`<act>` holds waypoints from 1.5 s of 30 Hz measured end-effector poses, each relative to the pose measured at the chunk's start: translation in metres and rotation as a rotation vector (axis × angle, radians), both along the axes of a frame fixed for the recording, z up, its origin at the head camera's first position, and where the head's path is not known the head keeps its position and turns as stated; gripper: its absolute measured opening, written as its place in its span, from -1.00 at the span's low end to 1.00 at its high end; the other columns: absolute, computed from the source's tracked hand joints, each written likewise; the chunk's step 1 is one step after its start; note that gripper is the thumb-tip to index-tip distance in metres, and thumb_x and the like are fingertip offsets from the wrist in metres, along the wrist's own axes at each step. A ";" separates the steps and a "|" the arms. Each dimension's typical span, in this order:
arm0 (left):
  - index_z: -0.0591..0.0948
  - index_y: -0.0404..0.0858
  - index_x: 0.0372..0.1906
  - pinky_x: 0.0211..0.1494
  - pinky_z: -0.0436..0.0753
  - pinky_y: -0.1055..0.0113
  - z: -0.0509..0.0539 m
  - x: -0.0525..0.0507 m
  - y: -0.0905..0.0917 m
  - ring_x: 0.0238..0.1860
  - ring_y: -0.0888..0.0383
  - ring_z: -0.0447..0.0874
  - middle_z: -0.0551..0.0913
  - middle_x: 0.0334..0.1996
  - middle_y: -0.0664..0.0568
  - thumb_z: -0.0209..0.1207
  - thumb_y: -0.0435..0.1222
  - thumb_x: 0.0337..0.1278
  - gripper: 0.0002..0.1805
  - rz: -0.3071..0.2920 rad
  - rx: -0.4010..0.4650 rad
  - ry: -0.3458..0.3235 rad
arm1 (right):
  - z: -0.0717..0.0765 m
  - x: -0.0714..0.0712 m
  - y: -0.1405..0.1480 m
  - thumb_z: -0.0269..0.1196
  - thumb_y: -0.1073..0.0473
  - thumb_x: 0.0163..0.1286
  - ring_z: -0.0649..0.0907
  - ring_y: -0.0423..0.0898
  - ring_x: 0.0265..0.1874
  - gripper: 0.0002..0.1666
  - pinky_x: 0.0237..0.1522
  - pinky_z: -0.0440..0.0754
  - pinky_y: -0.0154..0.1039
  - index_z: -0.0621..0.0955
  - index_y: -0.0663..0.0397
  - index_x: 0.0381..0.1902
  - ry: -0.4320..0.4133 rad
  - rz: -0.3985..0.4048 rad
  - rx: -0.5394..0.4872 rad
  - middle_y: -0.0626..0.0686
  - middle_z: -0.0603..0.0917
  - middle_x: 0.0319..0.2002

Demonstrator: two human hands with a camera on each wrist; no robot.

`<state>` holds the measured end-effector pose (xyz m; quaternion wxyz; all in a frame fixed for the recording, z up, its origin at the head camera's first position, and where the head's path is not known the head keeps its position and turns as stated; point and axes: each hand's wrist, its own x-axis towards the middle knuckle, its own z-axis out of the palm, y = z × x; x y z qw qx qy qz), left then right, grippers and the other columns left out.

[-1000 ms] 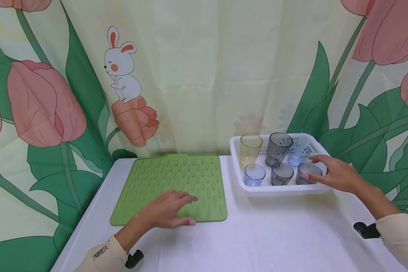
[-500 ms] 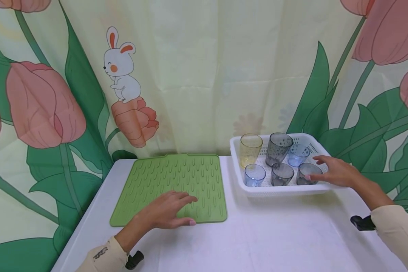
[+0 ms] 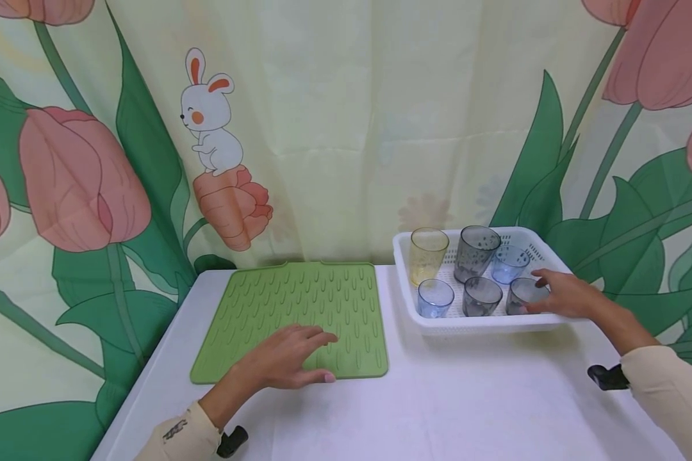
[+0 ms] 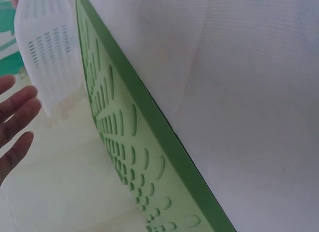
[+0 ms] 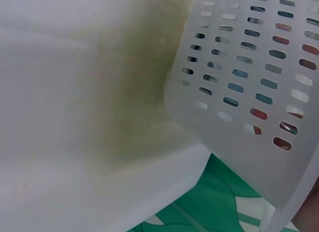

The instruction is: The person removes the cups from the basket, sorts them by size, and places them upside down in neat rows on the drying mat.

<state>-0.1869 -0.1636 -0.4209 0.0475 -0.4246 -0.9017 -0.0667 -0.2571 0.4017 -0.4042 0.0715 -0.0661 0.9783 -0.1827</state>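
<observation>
tulip-and-rabbit curtain [image 3: 323, 128] behind white table [image 3: 438, 403]

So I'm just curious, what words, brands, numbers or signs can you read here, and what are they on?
None can be read on the glasses, basket, mat or curtain.
Dark mark on the left sleeve: too small to tell whether it is lettering or a picture.

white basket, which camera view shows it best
Head view: the white basket shows nearly whole, rim and inside, with the right hand over part of its right side. Left wrist shows only part of a slotted wall, top left; right wrist, a slotted wall close up, cut off.
</observation>
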 end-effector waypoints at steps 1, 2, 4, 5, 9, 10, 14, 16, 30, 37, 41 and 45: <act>0.53 -0.05 0.30 0.11 0.63 0.08 -0.001 0.000 0.001 0.04 0.10 0.67 0.67 0.06 0.09 0.06 0.30 0.30 -0.32 -0.001 0.002 0.005 | 0.000 0.000 0.000 0.51 -0.24 0.07 0.53 0.47 0.01 0.26 -0.08 0.57 0.41 0.23 0.55 0.38 0.002 0.001 -0.006 0.54 0.46 0.14; 0.53 -0.03 0.30 0.11 0.63 0.08 -0.002 0.000 0.001 0.04 0.11 0.67 0.67 0.06 0.10 0.03 0.32 0.30 -0.32 0.000 0.001 0.011 | 0.000 0.001 0.000 0.52 -0.22 0.07 0.53 0.48 0.02 0.26 -0.06 0.56 0.43 0.23 0.56 0.38 0.003 0.001 -0.011 0.55 0.46 0.14; 0.53 -0.03 0.29 0.12 0.63 0.08 -0.003 -0.001 0.002 0.04 0.12 0.67 0.67 0.05 0.11 0.03 0.32 0.30 -0.32 -0.001 0.002 0.015 | 0.000 0.001 0.001 0.54 -0.18 0.06 0.54 0.47 0.00 0.23 -0.03 0.55 0.44 0.25 0.59 0.35 0.007 0.005 -0.024 0.55 0.47 0.13; 0.53 -0.02 0.29 0.12 0.63 0.08 -0.003 -0.001 0.003 0.04 0.12 0.67 0.67 0.05 0.12 0.03 0.32 0.29 -0.32 0.002 -0.001 0.016 | 0.001 0.001 0.001 0.54 -0.16 0.06 0.54 0.46 -0.01 0.21 -0.03 0.55 0.44 0.27 0.60 0.33 0.010 0.007 -0.029 0.55 0.47 0.12; 0.53 -0.02 0.30 0.14 0.62 0.06 -0.004 -0.001 0.005 0.06 0.11 0.67 0.67 0.06 0.12 0.09 0.30 0.27 -0.33 0.020 -0.002 0.004 | 0.000 0.000 0.000 0.55 -0.12 0.07 0.56 0.39 -0.06 0.14 -0.02 0.59 0.37 0.32 0.63 0.27 0.022 0.011 -0.048 0.55 0.49 0.09; 0.53 -0.02 0.30 0.15 0.62 0.05 -0.004 -0.001 0.005 0.06 0.10 0.67 0.67 0.06 0.12 0.09 0.30 0.26 -0.33 0.024 0.000 0.001 | 0.000 -0.001 -0.001 0.54 -0.11 0.07 0.56 0.37 -0.07 0.12 -0.04 0.60 0.34 0.33 0.63 0.26 0.025 0.013 -0.052 0.55 0.49 0.09; 0.54 -0.02 0.28 0.13 0.63 0.06 -0.004 -0.003 0.007 0.05 0.10 0.68 0.67 0.05 0.13 0.06 0.32 0.27 -0.32 0.021 0.026 0.018 | -0.001 -0.001 -0.002 0.54 -0.12 0.09 0.56 0.34 -0.07 0.10 -0.09 0.64 0.24 0.34 0.61 0.26 0.033 0.008 -0.077 0.52 0.49 0.09; 0.54 -0.02 0.27 0.12 0.64 0.08 -0.005 -0.004 0.009 0.05 0.11 0.68 0.68 0.04 0.13 0.03 0.34 0.28 -0.31 0.018 0.037 0.039 | -0.001 -0.001 -0.003 0.53 -0.12 0.11 0.57 0.32 -0.08 0.10 -0.13 0.67 0.17 0.32 0.60 0.28 0.030 0.002 -0.101 0.51 0.48 0.10; 0.56 -0.03 0.23 0.14 0.63 0.08 -0.002 -0.012 0.025 0.06 0.13 0.68 0.69 0.04 0.13 -0.03 0.37 0.29 -0.30 0.059 0.096 0.130 | 0.020 0.011 -0.017 0.50 -0.08 0.16 0.58 0.26 -0.12 0.02 -0.25 0.67 0.01 0.33 0.46 0.34 0.137 -0.009 -0.136 0.49 0.45 0.16; 0.58 -0.04 0.22 0.17 0.62 0.07 -0.002 -0.012 0.033 0.10 0.13 0.67 0.69 0.06 0.10 0.04 0.33 0.27 -0.33 0.072 0.118 0.153 | 0.035 0.028 -0.033 0.50 -0.05 0.18 0.60 0.00 -0.36 -0.05 -0.54 0.53 -0.30 0.37 0.35 0.35 0.254 -0.037 -0.195 0.43 0.38 0.15; 0.58 -0.06 0.21 0.16 0.62 0.07 0.000 -0.013 0.038 0.08 0.14 0.68 0.69 0.03 0.10 0.03 0.33 0.29 -0.33 0.049 0.167 0.188 | 0.048 0.039 -0.046 0.51 -0.03 0.17 0.62 -0.16 -0.45 -0.09 -0.56 0.52 -0.32 0.39 0.28 0.33 0.301 -0.032 -0.233 0.36 0.39 0.11; 0.60 -0.09 0.16 0.07 0.66 0.15 0.003 -0.015 0.045 0.01 0.16 0.70 0.70 -0.02 0.12 0.03 0.32 0.30 -0.35 0.006 0.229 0.236 | 0.058 0.051 -0.067 0.53 0.00 0.15 0.57 -0.25 -0.54 -0.07 -0.59 0.50 -0.31 0.38 0.23 0.36 0.300 0.006 -0.272 0.27 0.44 0.01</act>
